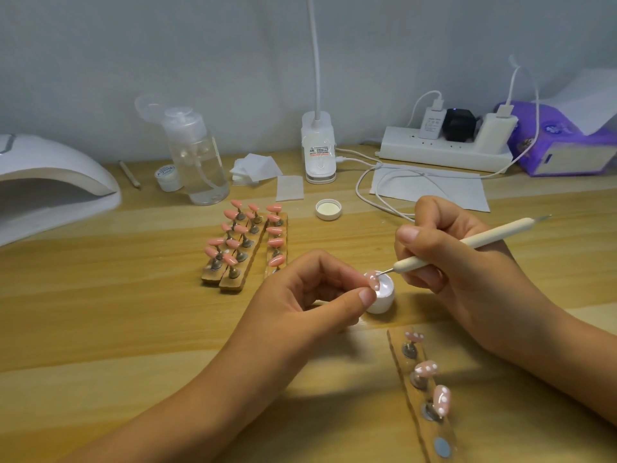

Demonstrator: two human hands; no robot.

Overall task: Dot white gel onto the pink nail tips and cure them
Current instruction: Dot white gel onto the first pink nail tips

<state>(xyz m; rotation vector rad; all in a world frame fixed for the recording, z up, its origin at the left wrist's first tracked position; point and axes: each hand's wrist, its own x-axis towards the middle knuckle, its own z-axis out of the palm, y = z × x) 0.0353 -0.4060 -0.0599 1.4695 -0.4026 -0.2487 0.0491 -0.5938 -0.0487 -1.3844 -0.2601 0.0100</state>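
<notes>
My left hand (pixel 310 295) pinches a pink nail tip (pixel 373 281) between thumb and fingers, just over the small white gel pot (pixel 384 297). White dots show on that tip. My right hand (pixel 447 259) grips a white dotting pen (pixel 467 243), and its thin metal point touches the held tip. Close to me on the right lies a wooden holder strip (pixel 421 401) carrying three pink tips with white dots (pixel 442 399). Three more wooden strips (pixel 245 259) with several plain pink tips stand at mid-table.
A white curing lamp (pixel 50 182) sits at the far left. Behind are a clear pump bottle (pixel 197 162), a small white jar (pixel 168 177), cotton pads (pixel 257 168), the pot's lid (pixel 329 209), a clip lamp base (pixel 319 148), a power strip (pixel 444 148) with cables, and a purple tissue pack (pixel 561 142).
</notes>
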